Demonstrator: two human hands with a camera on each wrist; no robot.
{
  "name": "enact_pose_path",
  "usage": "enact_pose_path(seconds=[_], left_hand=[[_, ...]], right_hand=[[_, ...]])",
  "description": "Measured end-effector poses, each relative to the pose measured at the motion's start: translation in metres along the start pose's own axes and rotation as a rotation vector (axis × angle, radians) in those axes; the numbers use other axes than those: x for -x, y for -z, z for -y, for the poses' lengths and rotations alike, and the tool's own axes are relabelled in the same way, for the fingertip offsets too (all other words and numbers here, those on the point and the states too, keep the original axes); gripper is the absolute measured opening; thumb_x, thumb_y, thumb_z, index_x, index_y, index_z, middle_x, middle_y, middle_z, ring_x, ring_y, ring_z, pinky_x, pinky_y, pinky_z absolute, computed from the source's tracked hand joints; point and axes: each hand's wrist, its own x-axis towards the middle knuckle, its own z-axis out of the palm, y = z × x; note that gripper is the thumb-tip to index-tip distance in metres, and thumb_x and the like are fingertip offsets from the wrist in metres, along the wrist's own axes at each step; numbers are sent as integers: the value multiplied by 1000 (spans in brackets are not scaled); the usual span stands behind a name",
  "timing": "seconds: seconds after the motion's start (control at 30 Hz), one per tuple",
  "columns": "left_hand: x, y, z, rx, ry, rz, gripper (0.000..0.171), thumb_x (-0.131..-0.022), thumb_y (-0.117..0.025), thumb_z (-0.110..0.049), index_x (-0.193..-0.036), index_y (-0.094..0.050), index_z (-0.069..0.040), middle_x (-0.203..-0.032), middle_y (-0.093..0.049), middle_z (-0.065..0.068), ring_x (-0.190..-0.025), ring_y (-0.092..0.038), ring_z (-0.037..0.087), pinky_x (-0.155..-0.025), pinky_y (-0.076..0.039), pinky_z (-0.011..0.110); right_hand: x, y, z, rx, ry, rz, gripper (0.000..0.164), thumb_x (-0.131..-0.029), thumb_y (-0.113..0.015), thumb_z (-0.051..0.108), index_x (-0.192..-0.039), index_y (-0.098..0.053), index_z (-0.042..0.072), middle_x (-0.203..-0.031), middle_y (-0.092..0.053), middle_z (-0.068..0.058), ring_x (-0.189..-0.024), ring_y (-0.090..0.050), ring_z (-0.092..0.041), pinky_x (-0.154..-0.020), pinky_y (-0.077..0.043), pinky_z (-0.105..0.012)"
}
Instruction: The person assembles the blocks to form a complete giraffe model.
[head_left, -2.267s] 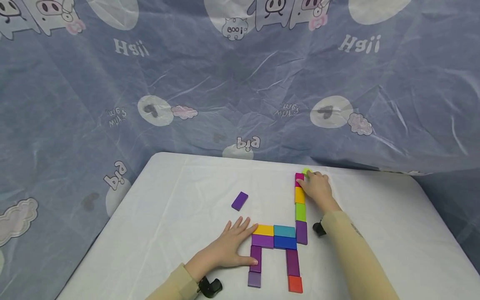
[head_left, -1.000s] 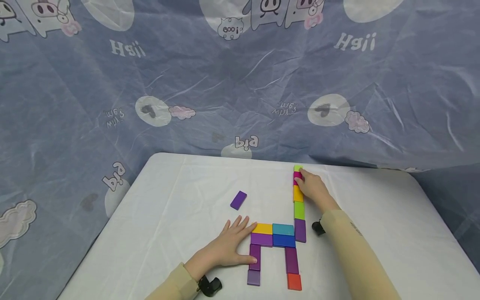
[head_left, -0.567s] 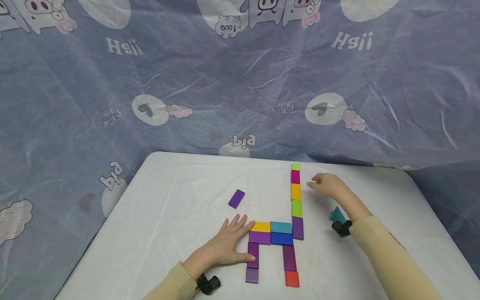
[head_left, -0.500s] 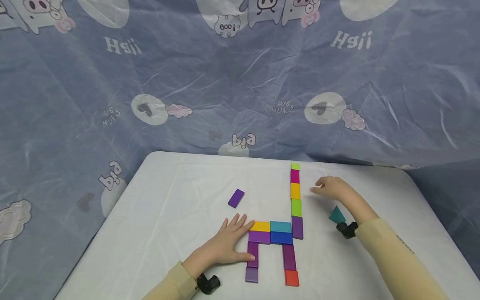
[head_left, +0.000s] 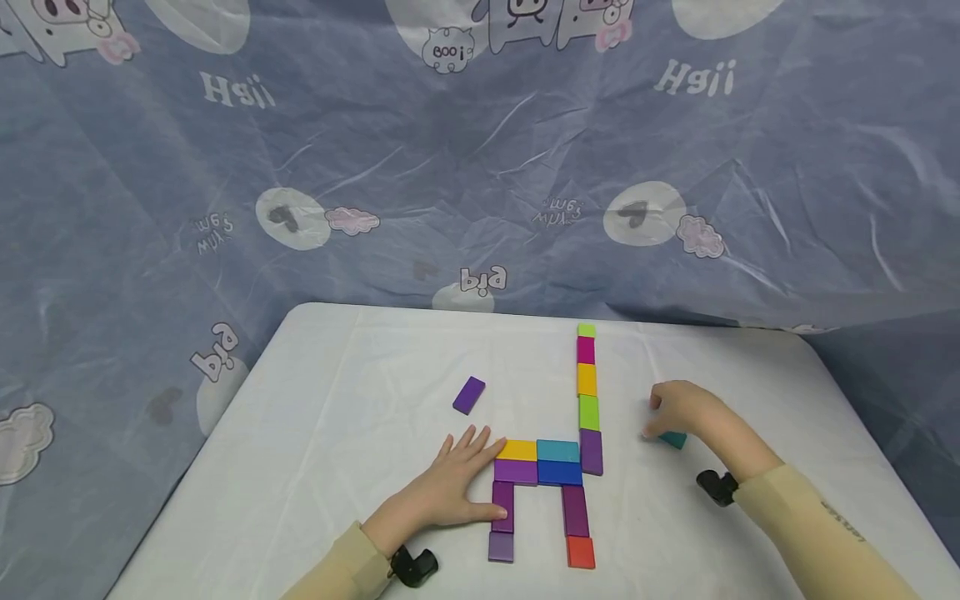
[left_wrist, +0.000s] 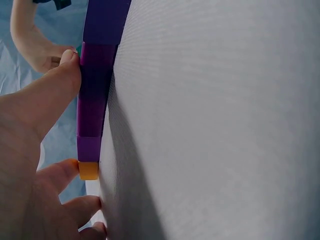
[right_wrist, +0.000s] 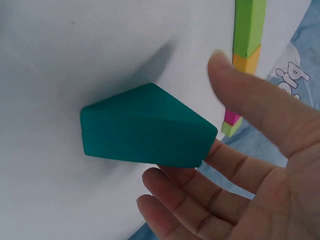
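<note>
My left hand (head_left: 444,490) lies spread on the table, its thumb on the upper purple block (head_left: 503,506) of the left leg. Its index fingertip touches the yellow block (left_wrist: 89,170). My right hand (head_left: 686,407) is at a teal triangular block (right_wrist: 145,132), partly hidden by it in the head view. In the right wrist view the fingers are at the block's edge, while the thumb stands apart from it. Teal (head_left: 558,451), blue (head_left: 559,473) and violet (head_left: 516,472) blocks lie beside the yellow one. A column rises from a purple block (head_left: 592,452) to a lime block (head_left: 587,331).
A loose purple block (head_left: 469,395) lies beyond my left hand. The right leg ends in a red block (head_left: 581,552), the left in a light purple one (head_left: 501,547). Behind the white table (head_left: 360,375) hangs a blue printed cloth (head_left: 450,150).
The lime block was set in line at the column's far end. My right hand then let go and moved right and nearer, to the teal triangular block. The left hand stays in place.
</note>
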Motion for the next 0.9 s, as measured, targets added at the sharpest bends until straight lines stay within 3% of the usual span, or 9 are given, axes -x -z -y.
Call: enact_pose_path(seconds=[0.37,0.53,0.73,0.9], left_hand=[[0,0,0,-3,4,2,95,-82,-67,-63,-158,-25,-23,-166,-16,9,-154,-7,32,-123,-5,58],[0,0,-1,-5,9,7,95,-83,-66,-63,-158,-24,-23,-166,-16,8,-154,-7,31,-123,-5,57],[0,1,-1,-8,5,4,95,-83,-67,-63,-158,-25,-23,-166,-16,9,-154,-7,32,-123,-5,58],[1,1,-1,-3,-1,-2,95,-82,-67,-63,-158,-25,-23,-166,-16,9,-154,-7,32,-123,-5,58]], right_hand=[[-1,-15,-8,21,70,-114,22,-77,-76,12,-90,-61,1,-87,-58,-11,-77,-52,-24,-70,-49,-43],[0,-14,-7,-11,102,-172,25,-80,-73,16,-95,-60,1,-91,-56,-14,-76,-51,-24,-67,-48,-40],[-8,-14,-4,-68,74,-246,30,-82,-69,22,-99,-59,0,-94,-55,-15,-75,-52,-23,-63,-47,-35],[-16,-15,-5,-159,77,-352,32,-84,-64,25,-104,-58,0,-97,-55,-17,-80,-54,-27,-68,-50,-39]])
